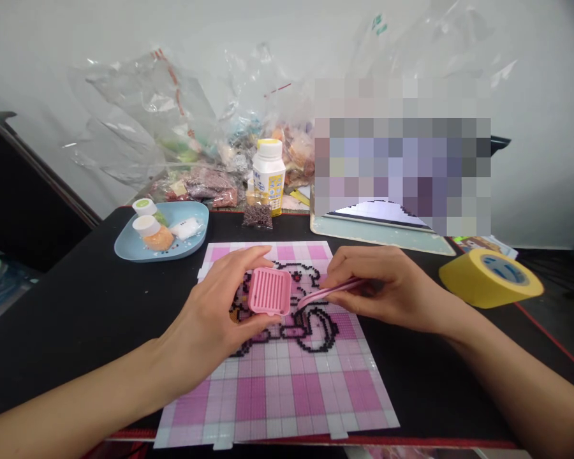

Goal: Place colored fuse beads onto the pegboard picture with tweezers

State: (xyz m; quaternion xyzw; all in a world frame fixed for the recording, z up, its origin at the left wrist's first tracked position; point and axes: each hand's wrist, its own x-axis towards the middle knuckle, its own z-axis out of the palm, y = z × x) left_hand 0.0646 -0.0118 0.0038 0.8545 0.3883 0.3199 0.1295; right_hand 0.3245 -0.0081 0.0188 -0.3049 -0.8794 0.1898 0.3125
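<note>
Between its thumb and fingers, my left hand (210, 312) holds a small pink ribbed bead tray (270, 291), tilted toward me above the pegboard. A few dark specks show at the tray's lower edge. My right hand (382, 280) is closed around pink tweezers (318, 295), whose tips point down and left, just right of the tray. Beneath both hands lies a pink-and-white checked pegboard (258, 398). Black beads (335, 328) form an outlined figure on it, partly hidden by the tray and my left hand. Whether the tweezers grip a bead is too small to tell.
A blue plate (124, 245) with small jars and a white packet stands at the back left. Behind the pegboard are a white bottle (268, 169), a bag of dark beads (257, 215) and clear plastic bags (138, 102). Yellow tape (469, 280) lies right, near a blurred-out screen.
</note>
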